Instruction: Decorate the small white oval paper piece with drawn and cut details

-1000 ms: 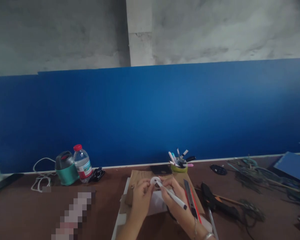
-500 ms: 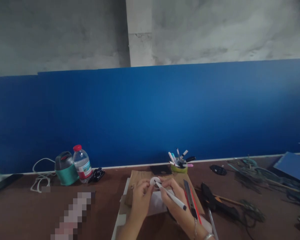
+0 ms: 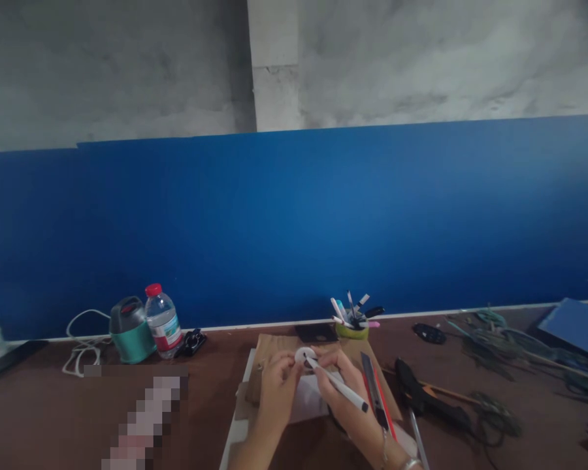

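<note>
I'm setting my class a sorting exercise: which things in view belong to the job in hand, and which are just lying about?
In the job:
white pen, in the right hand
small white round piece, in the left hand
probably the white paper below

Apparently just lying about:
red-capped bottle
teal container
white cable
black gun-shaped tool
blue board

A blue panel (image 3: 294, 225) runs behind the brown table (image 3: 208, 398), grey wall (image 3: 127, 72) above
</note>
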Demonstrator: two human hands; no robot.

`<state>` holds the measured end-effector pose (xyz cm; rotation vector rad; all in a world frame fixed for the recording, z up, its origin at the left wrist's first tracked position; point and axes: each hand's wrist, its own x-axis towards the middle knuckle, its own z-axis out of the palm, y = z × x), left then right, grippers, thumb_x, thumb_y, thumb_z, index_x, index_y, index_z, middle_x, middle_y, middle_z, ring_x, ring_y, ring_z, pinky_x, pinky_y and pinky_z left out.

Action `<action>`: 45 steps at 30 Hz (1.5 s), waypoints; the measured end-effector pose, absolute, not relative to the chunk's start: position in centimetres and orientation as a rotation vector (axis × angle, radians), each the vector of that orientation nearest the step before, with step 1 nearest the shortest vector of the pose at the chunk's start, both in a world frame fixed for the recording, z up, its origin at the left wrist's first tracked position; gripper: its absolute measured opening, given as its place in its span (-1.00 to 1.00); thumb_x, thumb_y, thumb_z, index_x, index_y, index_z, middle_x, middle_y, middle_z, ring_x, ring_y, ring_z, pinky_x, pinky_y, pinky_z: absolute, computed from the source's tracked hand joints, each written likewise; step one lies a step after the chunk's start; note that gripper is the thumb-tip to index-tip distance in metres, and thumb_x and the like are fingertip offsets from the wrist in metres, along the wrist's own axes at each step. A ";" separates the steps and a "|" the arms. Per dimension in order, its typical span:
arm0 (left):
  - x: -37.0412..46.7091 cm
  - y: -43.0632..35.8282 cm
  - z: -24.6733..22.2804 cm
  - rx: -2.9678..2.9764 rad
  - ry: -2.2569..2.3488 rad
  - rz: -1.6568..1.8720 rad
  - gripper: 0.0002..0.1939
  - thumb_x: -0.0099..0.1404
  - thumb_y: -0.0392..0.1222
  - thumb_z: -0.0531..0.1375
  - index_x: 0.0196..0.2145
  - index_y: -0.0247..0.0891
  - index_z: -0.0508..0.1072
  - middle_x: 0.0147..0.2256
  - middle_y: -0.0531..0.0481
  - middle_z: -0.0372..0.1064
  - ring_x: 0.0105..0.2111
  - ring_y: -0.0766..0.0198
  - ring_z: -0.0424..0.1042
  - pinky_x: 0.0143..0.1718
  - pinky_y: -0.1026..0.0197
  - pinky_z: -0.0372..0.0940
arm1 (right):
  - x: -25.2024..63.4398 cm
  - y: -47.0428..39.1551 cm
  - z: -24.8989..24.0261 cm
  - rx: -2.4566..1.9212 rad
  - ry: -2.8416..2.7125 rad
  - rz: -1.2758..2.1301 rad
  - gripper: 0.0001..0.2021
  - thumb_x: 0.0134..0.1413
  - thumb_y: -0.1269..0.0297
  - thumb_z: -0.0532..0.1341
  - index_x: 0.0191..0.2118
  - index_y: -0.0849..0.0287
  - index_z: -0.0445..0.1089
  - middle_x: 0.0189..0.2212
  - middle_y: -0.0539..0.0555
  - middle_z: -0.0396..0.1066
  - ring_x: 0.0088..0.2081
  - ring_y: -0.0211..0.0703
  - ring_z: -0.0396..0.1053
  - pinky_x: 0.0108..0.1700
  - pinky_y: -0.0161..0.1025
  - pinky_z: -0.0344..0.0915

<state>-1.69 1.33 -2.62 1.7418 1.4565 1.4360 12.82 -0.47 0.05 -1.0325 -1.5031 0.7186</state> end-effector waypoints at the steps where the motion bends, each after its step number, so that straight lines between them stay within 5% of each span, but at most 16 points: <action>1: -1.7 1.3 -2.7 1.745 1.455 1.436 -0.71 0.21 -0.01 0.11 -0.47 -0.19 0.54 -0.29 -0.07 0.47 -0.24 0.13 0.38 -0.14 0.09 0.26 | 12.9 -0.5 0.0 -1.025 -1.500 0.723 -0.92 -0.02 0.30 0.17 -0.45 0.15 0.26 -0.40 0.09 0.48 -0.61 -0.29 0.30 -0.54 -0.37 0.26; 9: -1.6 1.0 -2.3 1.740 1.464 1.431 -0.67 0.21 0.03 0.09 -0.50 -0.21 0.53 -0.30 -0.08 0.46 -0.26 0.14 0.38 -0.15 0.10 0.26 | 12.7 -0.1 -0.4 -1.048 -1.518 0.676 -0.92 0.00 0.30 0.16 -0.43 0.15 0.24 -0.35 0.11 0.47 -0.49 -0.21 0.39 -0.47 -0.35 0.29; 17: -1.4 0.9 -1.8 1.746 1.486 1.427 -0.63 0.21 0.07 0.07 -0.49 -0.20 0.52 -0.31 -0.08 0.46 -0.26 0.14 0.39 -0.16 0.12 0.27 | 12.4 -0.4 0.1 -1.089 -1.458 0.672 -0.88 -0.05 0.24 0.21 -0.47 0.14 0.26 -0.58 0.00 0.41 -0.52 -0.18 0.37 -0.45 -0.31 0.30; 38: -1.6 1.1 -2.0 1.720 1.452 1.439 -0.69 0.21 -0.01 0.09 -0.52 -0.22 0.49 -0.31 -0.07 0.46 -0.26 0.14 0.38 -0.17 0.12 0.26 | 12.7 -0.7 0.8 -1.002 -1.453 0.793 -0.89 -0.04 0.29 0.20 -0.48 0.16 0.26 -0.40 0.10 0.47 -0.48 -0.19 0.37 -0.40 -0.31 0.31; 45: -1.7 1.0 -1.8 1.623 1.419 1.433 -0.66 0.23 0.01 0.05 -0.39 -0.25 0.51 -0.31 -0.09 0.47 -0.24 0.10 0.37 -0.13 0.08 0.22 | 13.4 -0.7 0.7 -1.010 -1.301 0.705 -0.74 0.14 0.12 0.05 -0.18 0.15 0.34 -0.34 0.10 0.46 -0.24 -0.08 0.41 -0.11 -0.18 0.31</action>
